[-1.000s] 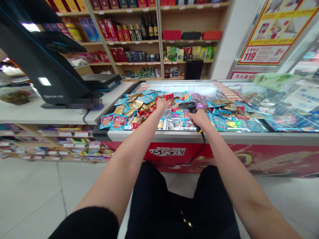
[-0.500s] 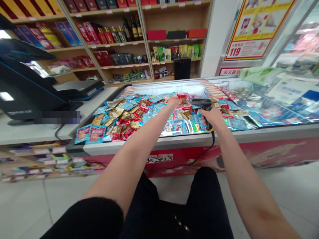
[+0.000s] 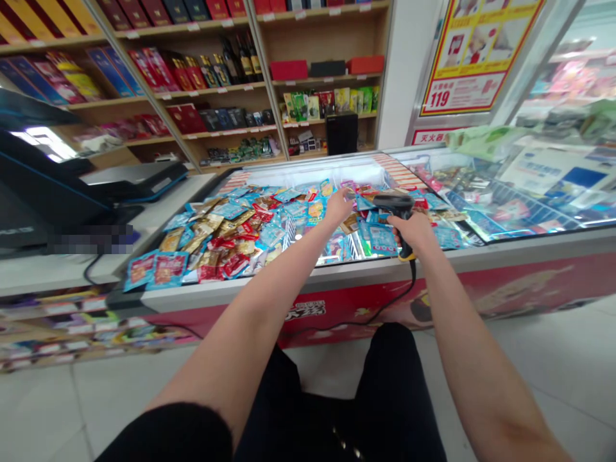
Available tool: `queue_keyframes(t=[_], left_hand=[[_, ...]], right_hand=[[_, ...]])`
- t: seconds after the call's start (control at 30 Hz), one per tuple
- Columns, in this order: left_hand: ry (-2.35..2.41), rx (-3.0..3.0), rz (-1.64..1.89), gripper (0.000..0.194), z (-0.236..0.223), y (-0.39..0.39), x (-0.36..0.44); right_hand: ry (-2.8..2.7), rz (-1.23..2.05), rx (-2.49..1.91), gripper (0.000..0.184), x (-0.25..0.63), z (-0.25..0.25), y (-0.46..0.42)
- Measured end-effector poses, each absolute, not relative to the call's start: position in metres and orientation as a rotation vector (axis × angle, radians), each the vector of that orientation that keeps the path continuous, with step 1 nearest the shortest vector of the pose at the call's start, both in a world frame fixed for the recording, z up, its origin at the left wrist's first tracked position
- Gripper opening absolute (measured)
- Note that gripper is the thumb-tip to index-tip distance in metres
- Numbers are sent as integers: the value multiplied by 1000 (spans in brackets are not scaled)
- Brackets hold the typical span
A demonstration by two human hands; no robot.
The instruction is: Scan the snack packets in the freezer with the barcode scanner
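Observation:
My right hand (image 3: 418, 232) is wrapped round the handle of a black barcode scanner (image 3: 394, 204), whose cord hangs down in front. The scanner's head points left over the packets. My left hand (image 3: 339, 206) reaches into the loose snack packets just left of the scanner. Its fingertips are blurred and partly behind the hand, so whether they grip a packet cannot be seen. A blue snack packet (image 3: 382, 239) lies below the scanner. To the left, blue, gold and red snack packets (image 3: 231, 224) are heaped on the glass-topped freezer (image 3: 192, 294).
A black checkout machine (image 3: 38, 186) and a flat scale (image 3: 137, 179) stand on the left counter. Shelves with boxes and bottles (image 3: 245, 61) rise behind. White-and-blue packaging (image 3: 548, 170) lies on the right part. The scanner's cord (image 3: 385, 311) loops along the freezer front.
The view has shifted slightly to the right. The red packet at my left fingertips no longer shows there. A blue packet now lies below the scanner, which my right hand still holds.

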State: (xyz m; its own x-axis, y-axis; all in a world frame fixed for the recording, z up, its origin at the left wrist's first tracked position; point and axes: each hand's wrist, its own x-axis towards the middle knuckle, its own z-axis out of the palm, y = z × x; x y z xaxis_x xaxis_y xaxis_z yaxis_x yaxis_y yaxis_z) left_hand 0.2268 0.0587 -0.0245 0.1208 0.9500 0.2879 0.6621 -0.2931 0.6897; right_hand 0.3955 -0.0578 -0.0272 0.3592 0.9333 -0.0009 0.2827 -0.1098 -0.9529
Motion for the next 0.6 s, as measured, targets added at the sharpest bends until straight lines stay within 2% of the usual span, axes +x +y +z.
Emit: queue_keyframes(t=[0.23,0.5,0.6], left_hand=[[1838,2150,814,48,-27,32,145],[2298,2198,496,37,-18,-1,48],[2450,2173,448,43,-21,-14,27]], right_hand=[[-1194,910,-1550,15,331,-19,-61],[-1421,897,-1575,20,259,-24,-56],[-1456,921,-1594,21,235,-19,-59]])
